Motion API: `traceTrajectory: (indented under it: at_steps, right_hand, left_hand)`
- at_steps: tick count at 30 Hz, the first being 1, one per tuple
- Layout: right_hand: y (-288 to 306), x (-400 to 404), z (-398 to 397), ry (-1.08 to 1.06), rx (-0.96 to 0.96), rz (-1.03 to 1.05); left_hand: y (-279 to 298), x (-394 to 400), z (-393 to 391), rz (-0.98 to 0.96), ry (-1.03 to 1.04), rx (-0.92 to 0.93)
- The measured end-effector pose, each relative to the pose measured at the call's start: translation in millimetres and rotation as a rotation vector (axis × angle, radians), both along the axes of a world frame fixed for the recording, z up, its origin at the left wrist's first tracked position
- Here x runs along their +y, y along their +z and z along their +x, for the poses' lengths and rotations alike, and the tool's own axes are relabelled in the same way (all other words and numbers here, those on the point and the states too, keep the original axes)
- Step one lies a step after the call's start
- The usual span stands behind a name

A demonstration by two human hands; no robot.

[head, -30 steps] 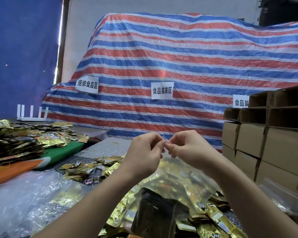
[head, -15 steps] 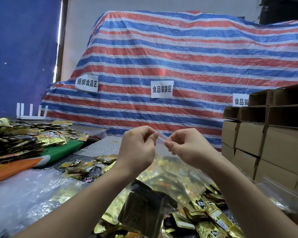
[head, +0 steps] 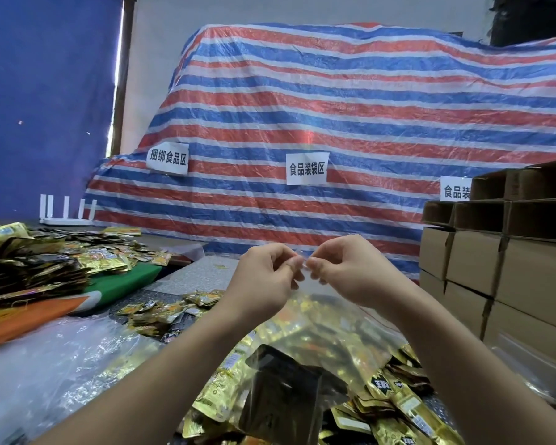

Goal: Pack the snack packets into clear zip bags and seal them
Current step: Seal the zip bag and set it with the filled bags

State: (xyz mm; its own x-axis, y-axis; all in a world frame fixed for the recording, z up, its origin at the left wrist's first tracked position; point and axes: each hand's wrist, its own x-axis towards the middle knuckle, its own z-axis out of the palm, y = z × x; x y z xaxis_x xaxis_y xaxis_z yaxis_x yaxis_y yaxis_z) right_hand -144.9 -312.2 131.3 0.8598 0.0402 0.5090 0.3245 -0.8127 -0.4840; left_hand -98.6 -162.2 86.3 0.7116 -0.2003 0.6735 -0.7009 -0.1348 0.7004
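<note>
Head view: left hand (head: 265, 277) and right hand (head: 347, 271) meet above the table (head: 203, 271), each pinching the top edge of a clear zip bag (head: 305, 319); bag hangs between forearms, holding what seems a dark packet (head: 283, 393); gold snack packets (head: 408, 403) heaped beneath; cardboard boxes (head: 501, 268) stacked right.

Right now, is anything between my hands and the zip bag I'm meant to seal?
Nothing visible. The left hand and right hand already pinch the top edge of the clear zip bag, which hangs below them with a dark packet inside.
</note>
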Motion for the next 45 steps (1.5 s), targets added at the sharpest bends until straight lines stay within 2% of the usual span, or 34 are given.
traceTrajectory:
  at_steps: [3,6,11,13,17,20,27,33,38,45]
  right_hand:
    - [3,-2,-1,-0.001,-0.017,-0.036]
    - [12,-5,-3,0.046,-0.011,0.055]
    - [35,-8,-7,0.065,-0.094,0.062]
    - [39,-9,-9,0.049,-0.156,-0.035]
    - [33,-9,-13,0.062,-0.425,-0.340]
    - [27,-13,-12,0.110,-0.451,-0.376]
    - [30,-2,-11,0.100,-0.328,-0.229]
    - [40,5,-12,0.116,-0.110,0.034]
    - [38,9,-8,0.121,-0.086,0.121]
    - [30,11,-9,0.064,-0.100,0.136]
  left_hand:
    - [7,3,-3,-0.016,-0.111,0.052]
    - [20,7,-5,-0.029,-0.190,0.066]
    - [42,0,-10,-0.088,-0.136,-0.004]
    - [45,-4,-11,-0.124,-0.082,-0.101]
    - [39,-5,-9,-0.079,0.211,-0.505]
    - [32,-2,-3,-0.024,0.272,-0.622]
    - [29,-4,2,-0.025,0.174,-0.513]
    - [28,-5,2,-0.060,0.131,-0.399]
    - [27,-5,-2,-0.054,0.093,-0.336]
    - [23,-6,-10,-0.087,0.093,-0.272]
